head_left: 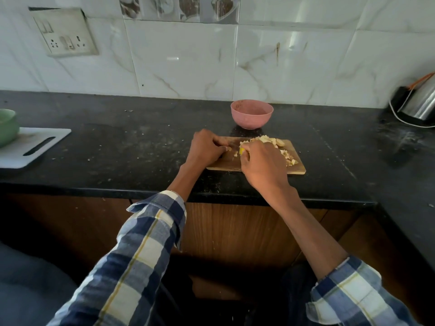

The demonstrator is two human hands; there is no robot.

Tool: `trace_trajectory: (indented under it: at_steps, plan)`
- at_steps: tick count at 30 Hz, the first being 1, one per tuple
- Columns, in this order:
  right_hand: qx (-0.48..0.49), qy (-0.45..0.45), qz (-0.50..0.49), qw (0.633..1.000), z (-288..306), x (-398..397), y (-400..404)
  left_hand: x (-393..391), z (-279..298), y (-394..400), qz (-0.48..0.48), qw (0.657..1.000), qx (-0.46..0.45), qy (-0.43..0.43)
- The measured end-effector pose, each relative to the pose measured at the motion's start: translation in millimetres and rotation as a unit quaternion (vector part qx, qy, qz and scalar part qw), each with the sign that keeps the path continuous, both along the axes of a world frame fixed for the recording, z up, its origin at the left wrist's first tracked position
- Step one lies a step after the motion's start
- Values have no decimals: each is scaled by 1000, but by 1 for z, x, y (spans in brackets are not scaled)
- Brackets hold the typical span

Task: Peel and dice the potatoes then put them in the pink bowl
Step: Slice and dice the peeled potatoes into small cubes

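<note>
Dicing potato on the board

My left hand (207, 147) grips the potato piece (227, 148) steady; my right hand (261, 164) grips the knife (241, 151), pink bowl (251, 115) waiting beyond the chopping board (226, 164).

Both arms wear a checked cotton shirt (141, 250) in navy, pale blue and cream with thin yellow lines, sleeves pushed up the forearms.

bowl (251, 114): pink | bench (141, 147): black, pale-speckled | cutting board (235, 164): light wood | potato pieces (268, 139): pale yellow | second board (30, 147): white | pot (7, 127): green | sleeves (141, 250): navy-white check, yellow lines | wall tiles (179, 57): white marble, grey-veined | kettle (421, 102): silver and black
</note>
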State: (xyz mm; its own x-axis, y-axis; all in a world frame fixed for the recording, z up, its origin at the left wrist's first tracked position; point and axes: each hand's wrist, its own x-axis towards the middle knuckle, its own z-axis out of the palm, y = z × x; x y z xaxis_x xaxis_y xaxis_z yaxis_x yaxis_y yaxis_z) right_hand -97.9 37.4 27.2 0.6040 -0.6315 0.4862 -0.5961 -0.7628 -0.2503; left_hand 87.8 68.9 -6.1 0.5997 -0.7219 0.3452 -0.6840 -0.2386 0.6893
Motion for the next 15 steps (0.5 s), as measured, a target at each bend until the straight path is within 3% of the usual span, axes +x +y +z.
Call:
trace_trajectory:
  at_steps: [15]
  plan:
    - [-46,91,4,995,12,-13,22,-10,0,1,30,999,-24,14]
